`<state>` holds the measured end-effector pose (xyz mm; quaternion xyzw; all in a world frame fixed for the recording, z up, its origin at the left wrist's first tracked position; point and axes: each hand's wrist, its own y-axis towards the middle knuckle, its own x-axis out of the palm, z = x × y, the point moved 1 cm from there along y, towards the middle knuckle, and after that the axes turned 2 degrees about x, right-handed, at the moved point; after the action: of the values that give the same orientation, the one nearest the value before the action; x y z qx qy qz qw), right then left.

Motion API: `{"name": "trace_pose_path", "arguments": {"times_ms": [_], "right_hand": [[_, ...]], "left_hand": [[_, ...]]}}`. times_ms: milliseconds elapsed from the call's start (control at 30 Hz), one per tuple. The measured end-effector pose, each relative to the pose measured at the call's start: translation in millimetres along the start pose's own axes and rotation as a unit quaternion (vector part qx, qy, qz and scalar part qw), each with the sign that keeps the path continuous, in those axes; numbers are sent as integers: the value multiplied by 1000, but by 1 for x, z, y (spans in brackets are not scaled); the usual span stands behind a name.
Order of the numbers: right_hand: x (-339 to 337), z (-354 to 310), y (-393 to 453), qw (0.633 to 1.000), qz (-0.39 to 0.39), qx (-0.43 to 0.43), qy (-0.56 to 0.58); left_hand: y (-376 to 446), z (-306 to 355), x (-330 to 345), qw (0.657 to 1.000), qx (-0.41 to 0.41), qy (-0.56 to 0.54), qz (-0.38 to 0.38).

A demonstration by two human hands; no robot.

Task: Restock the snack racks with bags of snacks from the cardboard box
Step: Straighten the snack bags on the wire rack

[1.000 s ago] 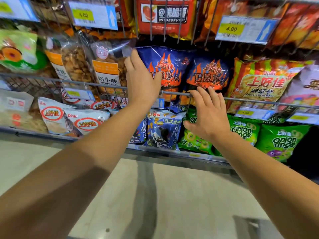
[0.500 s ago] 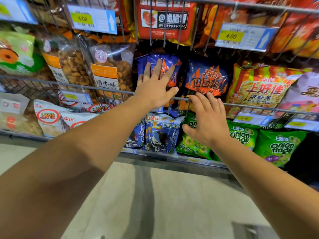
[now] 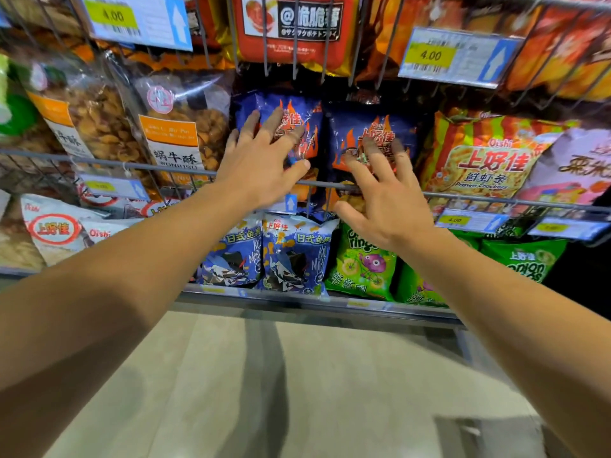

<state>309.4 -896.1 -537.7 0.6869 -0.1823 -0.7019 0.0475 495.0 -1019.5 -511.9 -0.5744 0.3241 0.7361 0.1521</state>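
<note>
Two dark-blue foil snack bags with orange flame print stand side by side behind the grey wire front rail (image 3: 463,197) of the middle snack rack: left blue flame bag (image 3: 297,110), right blue flame bag (image 3: 370,127).

Left hand (image 3: 261,166): fingers straight and spread, laid flat on the face of the left blue flame bag, above the rail; nothing gripped.

Right hand (image 3: 383,196): fingers spread and reaching over the rail to the face of the right blue flame bag; the fingertips are motion-blurred, so contact looks likely but is not certain. Nothing gripped.

Left of the blue bags, behind the same rail: clear plastic bag of brown biscuits with an orange-and-white label (image 3: 178,133). Right of them: red-and-yellow striped prawn cracker bag (image 3: 486,153). Below the rail: blue-and-white fish-snack bags (image 3: 294,256) and green onion ring bags (image 3: 363,259). Above: wire basket with red packets and a yellow-and-white price tag (image 3: 456,57).

Cardboard box: not in view.

Step in hand, as judged: seating and squaring the blue bags in the rack. Advice: press with flat palms, lightly, since air-filled foil crumples and slides; push both bags back evenly until upright behind the rail, faces forward, without nudging the neighbouring packets.
</note>
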Motion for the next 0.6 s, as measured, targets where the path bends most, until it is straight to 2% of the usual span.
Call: {"name": "trace_pose_path", "arguments": {"times_ms": [133,200,300,367,600], "right_hand": [[-16,9,4,994,77,12,71],[-17,2,10,992,89,32,80],[-12,-4,22,995,35,61,67],[-9,-1,26,995,-6,71,66],[-21,1,18,996,-47,63,34]], "left_hand": [[7,4,-8,999,-12,-16,49],[19,13,-8,999,-14,-5,30],[31,18,5,999,-17,3,-41],[29,13,11,998,-15,0,-60],[17,7,9,998,7,22,-50]]}}
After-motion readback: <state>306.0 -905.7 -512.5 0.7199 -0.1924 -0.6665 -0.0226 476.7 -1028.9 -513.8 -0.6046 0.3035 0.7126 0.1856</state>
